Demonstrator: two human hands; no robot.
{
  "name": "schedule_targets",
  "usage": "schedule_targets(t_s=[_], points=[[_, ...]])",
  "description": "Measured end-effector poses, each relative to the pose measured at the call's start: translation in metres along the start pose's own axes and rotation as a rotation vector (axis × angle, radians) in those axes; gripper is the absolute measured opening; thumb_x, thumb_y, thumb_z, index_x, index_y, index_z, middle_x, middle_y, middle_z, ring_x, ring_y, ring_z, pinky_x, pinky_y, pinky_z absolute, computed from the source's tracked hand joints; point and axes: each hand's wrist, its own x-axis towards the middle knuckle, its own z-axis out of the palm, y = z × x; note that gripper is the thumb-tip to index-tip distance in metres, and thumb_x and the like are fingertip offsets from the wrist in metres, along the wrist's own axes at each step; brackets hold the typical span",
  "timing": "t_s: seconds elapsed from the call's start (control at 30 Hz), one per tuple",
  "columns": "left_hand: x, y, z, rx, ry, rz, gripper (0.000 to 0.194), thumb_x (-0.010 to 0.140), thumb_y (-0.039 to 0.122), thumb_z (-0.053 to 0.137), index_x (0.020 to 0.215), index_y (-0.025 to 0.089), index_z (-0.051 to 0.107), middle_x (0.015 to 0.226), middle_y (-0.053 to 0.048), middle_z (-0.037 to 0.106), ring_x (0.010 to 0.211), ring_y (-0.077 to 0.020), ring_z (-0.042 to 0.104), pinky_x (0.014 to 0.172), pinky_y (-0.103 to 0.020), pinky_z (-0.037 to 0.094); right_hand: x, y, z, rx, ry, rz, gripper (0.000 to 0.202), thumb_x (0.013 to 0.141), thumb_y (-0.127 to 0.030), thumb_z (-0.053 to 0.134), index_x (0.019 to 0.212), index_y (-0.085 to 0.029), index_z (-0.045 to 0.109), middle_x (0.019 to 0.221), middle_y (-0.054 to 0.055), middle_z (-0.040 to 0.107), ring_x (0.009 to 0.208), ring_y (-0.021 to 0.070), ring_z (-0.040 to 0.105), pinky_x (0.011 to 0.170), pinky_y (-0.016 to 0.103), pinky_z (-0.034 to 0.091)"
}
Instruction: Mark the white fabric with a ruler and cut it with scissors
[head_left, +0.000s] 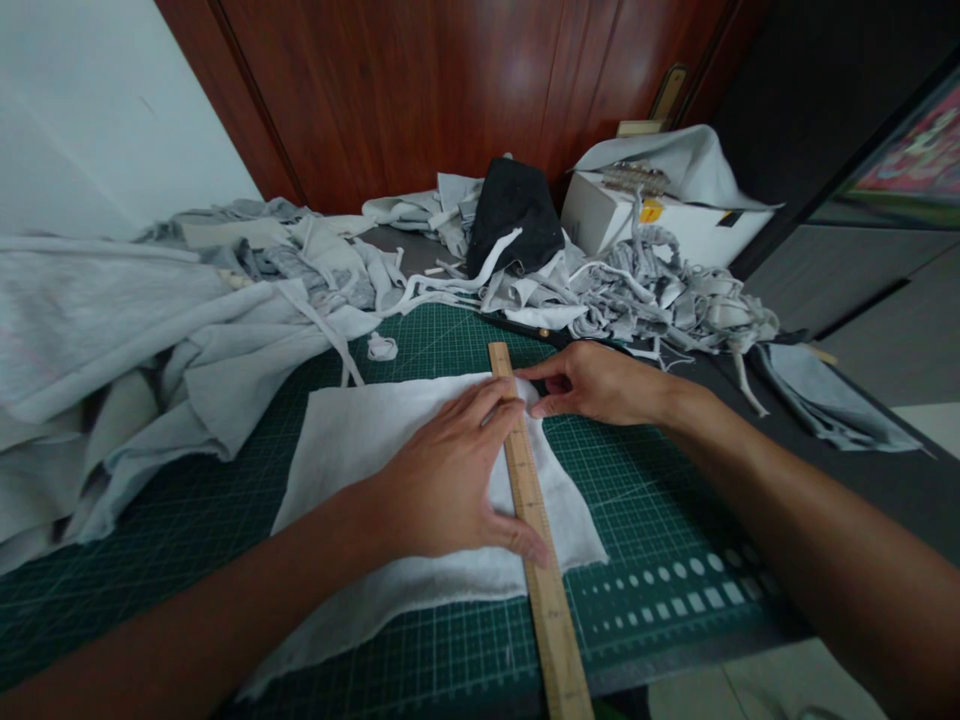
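A piece of white cloth (352,440) lies on a green cutting mat (622,470). Across the cloth, near its right side, runs a wooden ruler (529,480), its lower end past the mat's near edge. My left hand (457,470) is spread over cloth and ruler, fingers on the ruler's upper part and thumb lower down on it. At the cloth's upper right edge, beside the ruler, is my right hand (592,383). Its index finger and thumb are apart and touch the cloth, while the other fingers are curled under.
Grey and white fabric (225,340) is heaped at the left. Behind the mat lie tangled scraps (645,280), a black cloth (517,215) and a white box (600,210). A dark-handled tool, partly hidden, lies beyond my right hand. A small cloth scrap (382,347) sits on the mat.
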Motion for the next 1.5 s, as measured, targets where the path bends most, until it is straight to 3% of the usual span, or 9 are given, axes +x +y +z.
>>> schedule_targets(t_s=[0.13,0.87,1.2,1.5], points=[[0.0,-0.001,0.001,0.019,0.001,0.007,0.102,0.064,0.082,0.08,0.139,0.018,0.054,0.161,-0.019,0.043,0.155,-0.041,0.037,0.127,-0.052,0.033,0.0,-0.001,0.0,-0.013,0.0,0.019,0.045,0.095,-0.035,0.075,0.138,-0.025,0.076,0.063,-0.008,0.044,0.057,0.0122,0.028,0.057,0.027,0.027],[0.002,-0.001,0.005,-0.018,0.047,0.018,0.099,0.061,0.078,0.085,0.137,0.02,0.057,0.157,-0.018,0.048,0.15,-0.0409,0.042,0.126,-0.056,0.035,0.001,0.001,0.0,0.014,0.01,0.005,0.048,0.093,-0.038,0.076,0.139,-0.025,0.076,0.067,-0.005,0.057,0.06,0.014,0.041,0.059,0.026,0.031],[-0.001,-0.009,0.01,0.047,0.072,0.056,0.106,0.061,0.08,0.083,0.143,0.019,0.054,0.162,-0.018,0.045,0.152,-0.0408,0.039,0.127,-0.056,0.032,-0.001,-0.001,0.002,0.012,0.037,0.051,0.047,0.093,-0.035,0.078,0.138,-0.022,0.076,0.065,-0.006,0.057,0.056,0.0119,0.038,0.057,0.026,0.028],[-0.002,-0.013,0.007,0.038,0.056,0.085,0.108,0.059,0.077,0.086,0.144,0.019,0.054,0.162,-0.019,0.045,0.151,-0.0427,0.04,0.125,-0.059,0.033,-0.006,-0.007,0.004,-0.045,0.081,0.064,0.044,0.093,-0.031,0.081,0.135,-0.019,0.077,0.067,-0.004,0.062,0.057,0.0127,0.049,0.059,0.027,0.033]])
